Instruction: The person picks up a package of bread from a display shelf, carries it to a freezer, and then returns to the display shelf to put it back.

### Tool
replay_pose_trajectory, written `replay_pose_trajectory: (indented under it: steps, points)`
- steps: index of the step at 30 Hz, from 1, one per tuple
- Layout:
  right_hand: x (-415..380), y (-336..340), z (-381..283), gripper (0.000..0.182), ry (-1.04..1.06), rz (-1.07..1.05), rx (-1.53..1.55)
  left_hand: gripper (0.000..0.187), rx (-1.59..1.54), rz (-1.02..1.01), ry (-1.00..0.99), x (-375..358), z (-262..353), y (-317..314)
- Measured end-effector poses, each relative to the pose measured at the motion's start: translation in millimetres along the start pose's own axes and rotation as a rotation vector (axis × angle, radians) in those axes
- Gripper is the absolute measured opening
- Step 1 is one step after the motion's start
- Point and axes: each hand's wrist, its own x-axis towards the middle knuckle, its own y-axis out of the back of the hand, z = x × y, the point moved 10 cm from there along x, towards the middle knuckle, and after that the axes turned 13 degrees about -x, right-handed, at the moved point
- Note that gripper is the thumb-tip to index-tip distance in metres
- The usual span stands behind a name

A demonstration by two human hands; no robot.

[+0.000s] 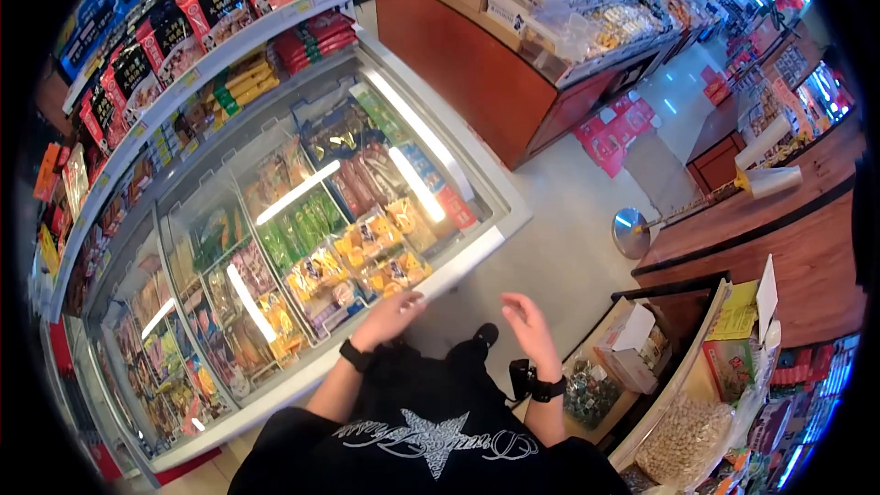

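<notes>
Here, left hand point(390, 316) rests open on the freezer point(477, 247) rim; right hand point(530, 323) open, empty; package labels beneath the glass are illegible.

Chest freezer point(477, 211) — white-framed, glass lids shut, long body running diagonally beside the aisle. Frozen packets point(367, 257) inside — yellow, green, red, packed in rows.

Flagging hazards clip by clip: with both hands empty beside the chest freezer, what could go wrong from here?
1. The left hand hovers at the freezer's glass lid; leaning on it could strain or smear the glass.
2. The right hand hangs over the narrow aisle beside the box of goods, so a careless swing might knock it.
</notes>
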Motion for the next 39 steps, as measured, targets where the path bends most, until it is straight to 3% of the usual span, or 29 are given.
replay_pose_trajectory:
  steps: [3, 6, 9, 14, 18, 23, 25, 28, 30, 33, 39]
  points:
    - [0.2, 34.3, 18.2, 0.032, 0.006, 0.003, -0.039, 0.046, 0.165, 0.057, 0.157, 24.8, -57.9, 0.2]
    - [3.1, 72.9, 32.8, 0.031, -0.006, 0.041, -0.035, 0.042, 0.162, 0.063, 0.226, 30.5, -67.4, -0.2]
    - [5.0, 100.3, 45.5, 0.030, -0.030, 0.049, -0.064, 0.035, 0.153, 0.329, 0.173, 28.2, -61.6, 16.2]
    - [11.4, 116.1, 59.6, 0.030, -0.016, 0.012, -0.066, 0.048, 0.413, 0.525, -0.071, 33.9, -51.2, 24.7]
    - [11.8, 123.7, 56.4, 0.030, -0.027, 0.022, -0.069, 0.053, 0.481, 0.695, -0.092, 37.3, -48.7, 61.4]
    - [14.9, 117.9, 55.6, 0.031, -0.012, 0.048, -0.044, 0.051, 0.329, 0.590, -0.016, 40.5, -46.6, 98.0]
    - [16.1, 111.9, 55.8, 0.030, -0.031, 0.046, -0.056, 0.046, 0.330, 0.538, -0.121, 37.9, -29.9, 90.1]
    - [19.5, 100.5, 52.1, 0.030, -0.063, 0.009, -0.048, 0.039, 0.303, 0.521, 0.007, 31.6, -33.9, 81.9]
    - [21.8, 97.2, 45.9, 0.030, -0.055, 0.005, -0.050, 0.038, 0.204, 0.492, 0.044, 28.8, -32.2, 66.4]
    - [24.7, 104.6, 42.9, 0.031, -0.028, 0.027, -0.062, 0.036, 0.180, 0.413, -0.066, 33.0, -9.3, 30.1]
    - [22.2, 156.1, 57.4, 0.032, -0.029, 0.082, -0.060, 0.034, -0.080, 0.215, -0.122, 57.2, 67.0, -66.6]
